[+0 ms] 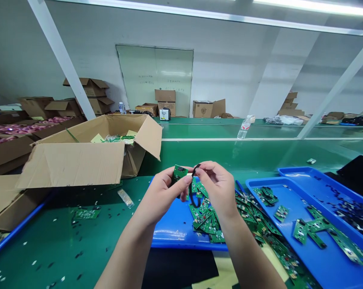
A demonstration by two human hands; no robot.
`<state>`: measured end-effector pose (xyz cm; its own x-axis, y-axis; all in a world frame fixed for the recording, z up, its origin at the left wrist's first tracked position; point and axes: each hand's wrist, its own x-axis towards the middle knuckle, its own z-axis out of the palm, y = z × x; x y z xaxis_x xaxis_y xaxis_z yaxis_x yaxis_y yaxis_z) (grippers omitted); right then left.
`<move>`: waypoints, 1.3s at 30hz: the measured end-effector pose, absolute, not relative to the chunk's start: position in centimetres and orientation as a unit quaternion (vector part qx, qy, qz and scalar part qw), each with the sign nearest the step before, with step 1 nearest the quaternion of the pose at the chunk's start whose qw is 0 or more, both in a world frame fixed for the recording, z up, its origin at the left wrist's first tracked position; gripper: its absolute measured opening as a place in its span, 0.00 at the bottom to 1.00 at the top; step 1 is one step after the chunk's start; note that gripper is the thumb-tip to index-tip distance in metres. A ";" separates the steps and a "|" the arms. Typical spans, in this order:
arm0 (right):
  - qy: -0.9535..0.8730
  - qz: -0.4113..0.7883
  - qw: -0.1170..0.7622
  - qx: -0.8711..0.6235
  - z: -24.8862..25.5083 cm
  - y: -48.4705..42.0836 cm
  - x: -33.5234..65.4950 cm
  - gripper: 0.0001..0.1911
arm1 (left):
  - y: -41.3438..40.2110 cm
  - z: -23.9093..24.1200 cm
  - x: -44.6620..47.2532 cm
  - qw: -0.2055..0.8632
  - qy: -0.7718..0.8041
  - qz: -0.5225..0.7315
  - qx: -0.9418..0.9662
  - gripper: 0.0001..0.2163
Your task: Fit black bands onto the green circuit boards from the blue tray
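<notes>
Between the thumb and fingers of my left hand is a small green circuit board, held up above a blue tray. My right hand pinches one end of a black cable, which hangs in a loop between the two hands. The cable's other end is by my left thumb; whether it joins the board is hidden. Below the hands, a heap of green circuit boards lies in the blue tray, partly covered by my right hand and forearm.
A large open cardboard box stands at left. More boards lie in a second blue tray at right, beside a further tray with small black parts. A water bottle stands behind. Small scraps dot the green bench.
</notes>
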<state>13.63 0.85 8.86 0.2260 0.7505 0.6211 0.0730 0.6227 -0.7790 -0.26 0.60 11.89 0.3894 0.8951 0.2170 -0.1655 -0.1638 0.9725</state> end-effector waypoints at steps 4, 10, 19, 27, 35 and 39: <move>-0.519 0.179 0.745 -0.379 9.1 1.1 14.4 0.05 | 0.2 11.9 -0.1 0.657 0.268 0.441 0.549 0.20; -0.694 0.058 0.597 -0.398 10.1 -0.3 16.3 0.04 | 0.6 11.9 -0.1 0.610 0.321 0.418 0.592 0.18; -0.791 -0.054 0.449 -0.413 10.4 -0.7 15.8 0.08 | 0.3 11.7 0.7 0.522 0.359 0.384 0.672 0.14; -0.784 -0.064 0.441 -0.432 10.3 -0.7 15.8 0.08 | 0.3 11.6 0.8 0.516 0.350 0.394 0.675 0.13; -0.774 -0.066 0.435 -0.455 10.3 -0.7 15.6 0.08 | 0.1 11.8 1.4 0.461 0.375 0.398 0.699 0.12; -0.741 0.009 0.454 -0.494 10.6 -1.1 15.7 0.05 | 0.1 11.8 1.5 0.462 0.381 0.404 0.691 0.14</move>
<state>15.71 -1.07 10.55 -0.0992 0.7406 0.6646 0.7236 0.5121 -0.4627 1.53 0.12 11.80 0.3840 0.9000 0.2062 0.1531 -0.2823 0.9470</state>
